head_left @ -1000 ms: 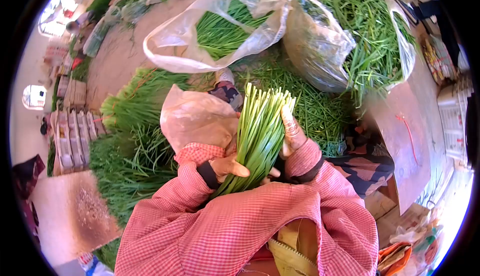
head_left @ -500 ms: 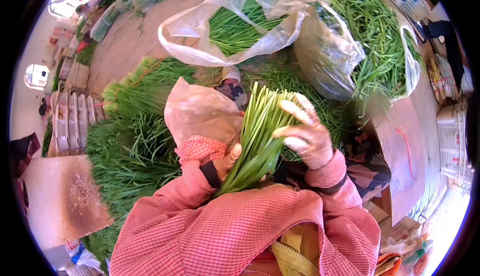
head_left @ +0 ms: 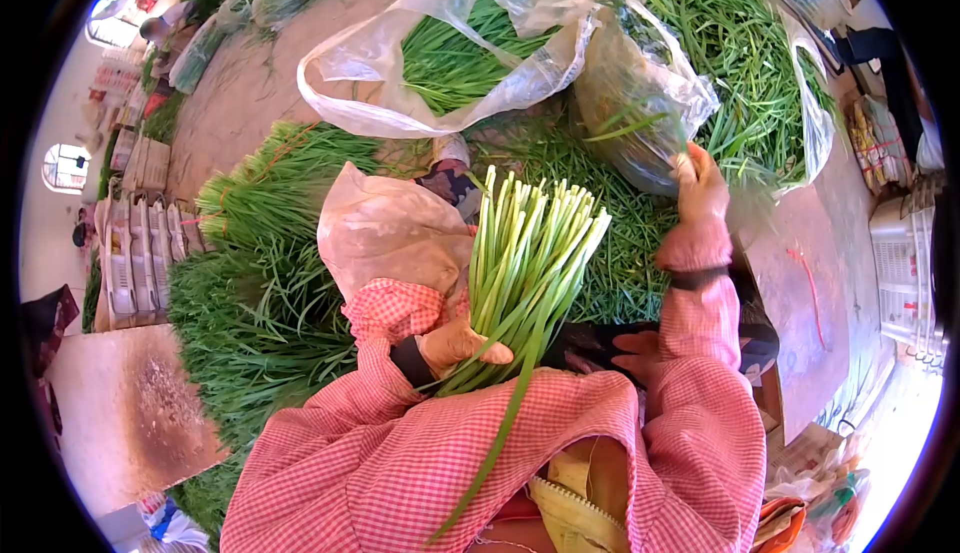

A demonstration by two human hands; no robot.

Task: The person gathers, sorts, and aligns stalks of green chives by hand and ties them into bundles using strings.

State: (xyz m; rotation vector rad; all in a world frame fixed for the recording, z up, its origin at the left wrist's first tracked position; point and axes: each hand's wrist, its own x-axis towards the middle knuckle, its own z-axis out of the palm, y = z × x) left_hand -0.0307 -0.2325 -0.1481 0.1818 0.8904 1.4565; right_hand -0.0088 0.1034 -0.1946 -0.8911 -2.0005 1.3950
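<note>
In the head view, my left hand (head_left: 462,347) is wrapped round a bunch of garlic chives (head_left: 528,253), its pale stem ends pointing up and away from me. One long leaf hangs from the bunch over my checked smock. My right hand (head_left: 699,185) is out to the right with fingers pinched together, and a few blurred loose chive leaves (head_left: 632,129) stick out of them to the left. Behind those leaves stands a plastic bag (head_left: 622,93) heaped with loose leaves (head_left: 740,73). Below the hand lies a pile of loose green leaves (head_left: 630,263).
A white plastic bag (head_left: 350,118) with chives inside lies open ahead. Left of me are a tied chive bundle (head_left: 255,183) and a large heap of chives (head_left: 260,303). Crates (head_left: 140,253) stand at the far left. A board (head_left: 800,293) is at the right.
My right hand has moved away from the bunch, up and right toward the bag, with loose leaves in its fingers. The bunch stays in my left hand, its stems more spread.
</note>
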